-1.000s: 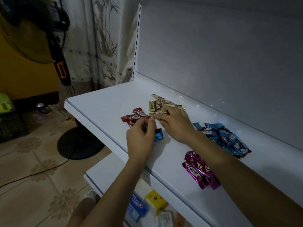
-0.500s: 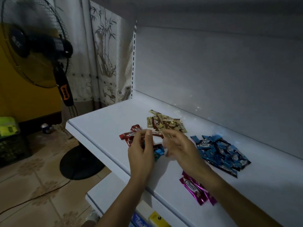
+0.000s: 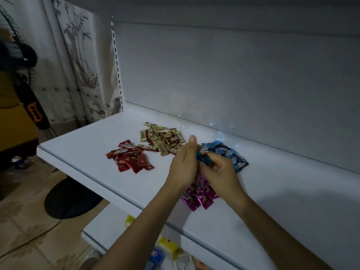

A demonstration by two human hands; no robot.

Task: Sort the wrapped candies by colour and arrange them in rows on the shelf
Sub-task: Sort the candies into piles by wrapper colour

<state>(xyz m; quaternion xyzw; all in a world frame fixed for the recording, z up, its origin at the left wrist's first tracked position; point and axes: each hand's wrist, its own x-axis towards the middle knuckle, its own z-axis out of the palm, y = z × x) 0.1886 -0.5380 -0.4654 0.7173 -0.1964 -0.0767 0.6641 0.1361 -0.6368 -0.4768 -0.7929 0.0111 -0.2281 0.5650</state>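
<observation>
Wrapped blue candies (image 3: 203, 160) are held in a small bunch between the two hands, just above the shelf (image 3: 87, 145). The left hand (image 3: 182, 166) is closed against the bunch from one side, with one fingertip raised above it. The right hand (image 3: 221, 172) is curled round it from the other side, and the fingers of both are pinched on the wrappers. Just behind the right hand, a blue pile (image 3: 229, 155) is spread near the back wall of the shelf. A purple pile (image 3: 200, 195) is partly covered by the wrists, close to the front edge. A gold pile (image 3: 163, 140) is seen further left towards the back, and a red pile (image 3: 130, 158) is laid just beside it, nearer the front. Beyond the shelf's left end, a fan stand (image 3: 35, 110), a patterned curtain (image 3: 81, 71) and a can (image 3: 16, 160) on the tiled floor are seen. A lower shelf (image 3: 109, 227) with small boxes is visible below.
</observation>
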